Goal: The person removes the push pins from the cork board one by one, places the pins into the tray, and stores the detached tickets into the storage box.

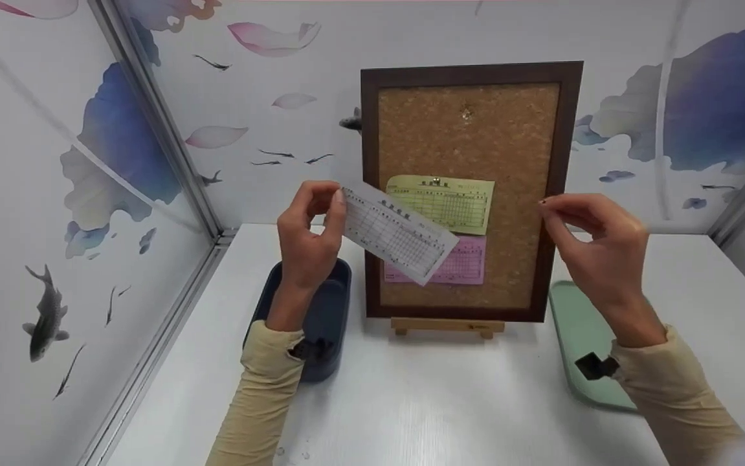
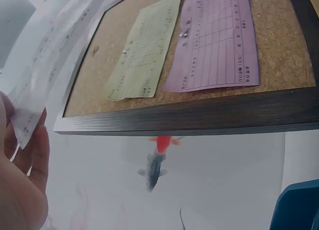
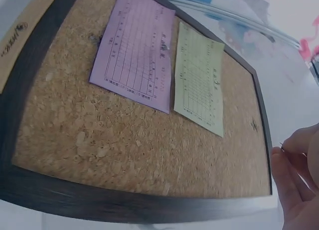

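Note:
My left hand (image 1: 311,233) pinches a white printed form slip (image 1: 401,230) by its upper left corner. The slip hangs tilted in front of the corkboard (image 1: 466,136), overlapping a yellow-green slip (image 1: 469,217) and a pink slip (image 1: 469,259). Both of those are on the cork, the pink one lower; a small metallic pin (image 1: 436,180) shows on the yellow-green slip. By the board's right frame, my right hand (image 1: 605,246) pinches a tiny pushpin (image 3: 282,146) between thumb and forefinger; a thin point sticks out, its head mostly hidden.
The brown-framed board leans on a small wooden easel (image 1: 446,325) on the white table (image 1: 437,401). Under my left forearm lies a dark blue tray (image 1: 336,310); a light green tray (image 1: 573,336) lies under the right one. Patterned white panels (image 1: 281,84) stand behind.

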Tool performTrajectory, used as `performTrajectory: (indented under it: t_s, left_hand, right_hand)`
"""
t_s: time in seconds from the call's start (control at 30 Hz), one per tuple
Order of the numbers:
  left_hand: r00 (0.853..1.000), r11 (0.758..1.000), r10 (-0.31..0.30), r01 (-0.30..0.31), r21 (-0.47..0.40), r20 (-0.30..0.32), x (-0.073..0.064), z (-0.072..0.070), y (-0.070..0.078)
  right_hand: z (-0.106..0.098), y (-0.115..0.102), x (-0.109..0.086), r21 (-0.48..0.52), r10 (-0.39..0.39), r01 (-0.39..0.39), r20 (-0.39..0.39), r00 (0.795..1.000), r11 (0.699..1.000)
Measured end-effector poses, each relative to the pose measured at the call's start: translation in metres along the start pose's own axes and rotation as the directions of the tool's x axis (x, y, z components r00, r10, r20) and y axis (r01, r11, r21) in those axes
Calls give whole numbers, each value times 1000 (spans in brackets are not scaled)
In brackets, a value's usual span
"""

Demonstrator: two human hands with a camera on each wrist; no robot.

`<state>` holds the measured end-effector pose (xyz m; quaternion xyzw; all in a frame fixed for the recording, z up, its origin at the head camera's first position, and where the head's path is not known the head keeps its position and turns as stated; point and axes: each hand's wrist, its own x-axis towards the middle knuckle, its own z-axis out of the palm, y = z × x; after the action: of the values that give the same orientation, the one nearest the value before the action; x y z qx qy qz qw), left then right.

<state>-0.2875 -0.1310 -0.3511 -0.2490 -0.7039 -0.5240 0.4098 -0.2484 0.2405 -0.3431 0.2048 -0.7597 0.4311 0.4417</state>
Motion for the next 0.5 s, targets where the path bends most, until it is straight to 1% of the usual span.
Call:
performTrajectory:
  t_s: [0.1, 0.2, 0.37, 0.5]
  left_hand:
    - [999, 1000, -25, 25, -18, 27, -3, -4, 2]
    - [998, 997, -55, 57, -48, 38, -5, -7, 2]
    - [993, 991, -108, 111, -68, 49, -10, -12, -1]
    - [988, 986, -144, 148, -78, 63, -15, -16, -5]
  right_hand:
    - [-10, -4, -7, 81, 60, -58, -26, 998, 995]
    - [-20, 0, -14, 115, 117, -111, -46, 992, 987]
    - [-35, 16, -29, 76, 197, -191, -71, 978, 979]
    - [-46, 34, -42, 38, 240, -238, -78, 968, 971]
